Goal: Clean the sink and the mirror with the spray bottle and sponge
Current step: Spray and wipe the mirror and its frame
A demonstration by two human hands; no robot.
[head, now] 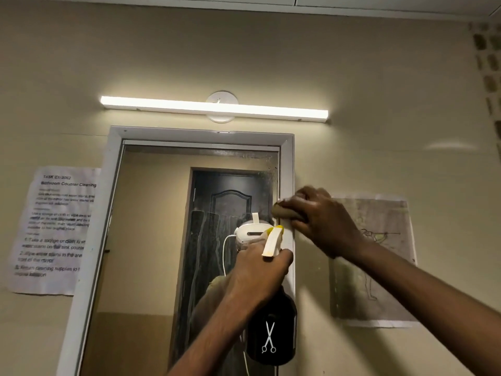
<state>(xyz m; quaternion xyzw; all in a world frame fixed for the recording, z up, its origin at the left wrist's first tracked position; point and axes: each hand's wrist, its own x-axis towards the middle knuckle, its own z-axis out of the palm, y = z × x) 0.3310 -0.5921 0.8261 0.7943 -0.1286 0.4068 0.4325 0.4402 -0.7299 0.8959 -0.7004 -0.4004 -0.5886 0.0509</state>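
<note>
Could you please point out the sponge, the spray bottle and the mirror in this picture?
sponge (282,211): head view, on its brown end left of the right hand's fingers.
spray bottle (271,335): head view, on its black body.
mirror (151,240): head view, on the bare glass.

A lit tube lamp (214,108) glows on the beige wall (379,104), flanked below by two taped papers (51,229).

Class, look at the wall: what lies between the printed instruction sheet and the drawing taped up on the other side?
In the head view, the white-framed mirror lies between the instruction sheet and the drawing.
</note>
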